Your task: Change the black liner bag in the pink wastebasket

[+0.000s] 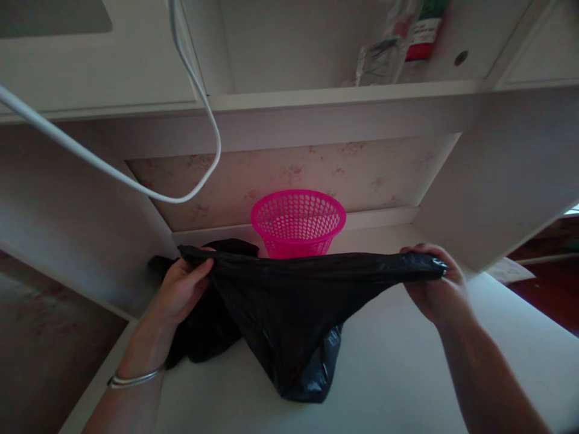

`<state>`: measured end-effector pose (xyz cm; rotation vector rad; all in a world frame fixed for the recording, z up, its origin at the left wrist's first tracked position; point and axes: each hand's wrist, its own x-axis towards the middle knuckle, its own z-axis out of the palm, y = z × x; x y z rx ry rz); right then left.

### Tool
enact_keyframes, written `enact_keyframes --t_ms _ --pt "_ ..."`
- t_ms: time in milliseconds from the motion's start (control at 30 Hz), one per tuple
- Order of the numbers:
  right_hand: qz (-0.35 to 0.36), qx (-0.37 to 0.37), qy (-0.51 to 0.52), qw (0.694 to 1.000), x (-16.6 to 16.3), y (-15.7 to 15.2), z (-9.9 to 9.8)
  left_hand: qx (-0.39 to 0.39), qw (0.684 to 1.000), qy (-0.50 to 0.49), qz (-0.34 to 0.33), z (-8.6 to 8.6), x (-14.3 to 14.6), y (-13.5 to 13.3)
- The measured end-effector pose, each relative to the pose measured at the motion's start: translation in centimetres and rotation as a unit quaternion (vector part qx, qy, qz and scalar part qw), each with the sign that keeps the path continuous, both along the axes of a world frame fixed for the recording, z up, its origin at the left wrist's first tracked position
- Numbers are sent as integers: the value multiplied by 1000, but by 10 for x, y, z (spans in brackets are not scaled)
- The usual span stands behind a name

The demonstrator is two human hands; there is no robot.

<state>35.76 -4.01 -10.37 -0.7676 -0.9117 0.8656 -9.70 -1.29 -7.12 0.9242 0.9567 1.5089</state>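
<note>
A black plastic bag (pixel 289 307) is stretched wide between my two hands above a white desk top (pixel 407 374). My left hand (pixel 181 289) pinches the bag's left rim, fingers closed on it. My right hand (pixel 434 286) grips the right end of the rim, fingers wrapped round it. The bag's body sags down and rests on the desk. Just behind the bag stands a pink mesh basket (pixel 297 222), its lower part hidden by the bag. More black plastic (pixel 203 331) lies bunched under my left hand.
A white cable (pixel 136 181) loops down across the upper left. A shelf (pixel 344 96) above holds plastic-wrapped packets (pixel 398 42). White side panels close the desk bay at left and right. Dark red floor (pixel 552 295) shows at the right.
</note>
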Motion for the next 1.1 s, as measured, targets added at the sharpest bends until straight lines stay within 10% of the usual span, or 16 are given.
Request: enact_keyframes --t_ms 667,933,1100 --pt "-5 44 104 994 11 -19 38 98 993 -58 22 13 -14 -12" --pt "-46 74 0 996 33 -14 54 104 993 -46 35 23 -15 -12" --pt "50 35 -12 998 32 -5 13 126 988 -91 -24 0 1 -13"
